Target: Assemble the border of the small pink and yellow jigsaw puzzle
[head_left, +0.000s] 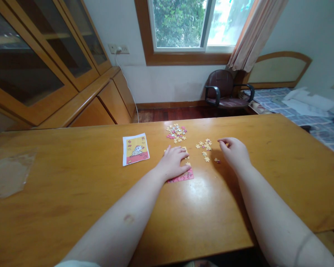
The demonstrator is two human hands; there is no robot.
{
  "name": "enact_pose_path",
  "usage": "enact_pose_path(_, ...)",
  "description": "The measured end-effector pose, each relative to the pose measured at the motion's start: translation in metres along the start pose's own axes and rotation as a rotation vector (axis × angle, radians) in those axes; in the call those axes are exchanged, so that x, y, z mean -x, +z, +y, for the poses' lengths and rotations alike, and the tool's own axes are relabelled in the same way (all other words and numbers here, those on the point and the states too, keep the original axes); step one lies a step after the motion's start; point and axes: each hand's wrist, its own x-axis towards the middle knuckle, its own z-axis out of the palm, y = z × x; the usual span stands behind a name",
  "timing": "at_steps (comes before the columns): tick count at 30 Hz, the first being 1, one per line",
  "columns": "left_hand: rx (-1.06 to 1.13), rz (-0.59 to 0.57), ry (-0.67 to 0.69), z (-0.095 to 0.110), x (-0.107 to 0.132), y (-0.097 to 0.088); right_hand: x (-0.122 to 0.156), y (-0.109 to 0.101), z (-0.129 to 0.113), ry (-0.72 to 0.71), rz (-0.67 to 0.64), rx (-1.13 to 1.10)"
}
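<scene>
My left hand (173,162) lies flat with its fingers apart over a partly joined jigsaw puzzle (185,176), hiding much of it. The puzzle's pink lower edge and some yellow pieces on its right side show. My right hand (233,151) hovers to the right, thumb and forefinger pinched together; whatever is between them is too small to make out. Just left of it lie loose yellow puzzle pieces (207,144), and one small piece (217,160) sits below. Beyond my left hand is a pile of mixed pink and yellow pieces (176,132).
A picture card (136,149) showing a white animal lies left of the puzzle on the wooden table (86,193). Clear plastic wrapping (9,172) rests at the far left. A brown armchair (224,89) and a bed (295,100) stand past the table, with glass-door cabinets (58,52) on the left.
</scene>
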Motion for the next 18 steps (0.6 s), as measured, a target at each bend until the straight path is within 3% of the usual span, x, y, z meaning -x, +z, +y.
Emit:
enact_pose_path(7, 0.004, 0.018, -0.004, -0.001, -0.001, 0.003, -0.004, 0.008, 0.008, 0.016, -0.146, 0.073)
enact_pose_path(18, 0.027, 0.045, -0.03, -0.003, -0.003, 0.003, -0.009, 0.012, 0.015, 0.02, -0.231, 0.1)
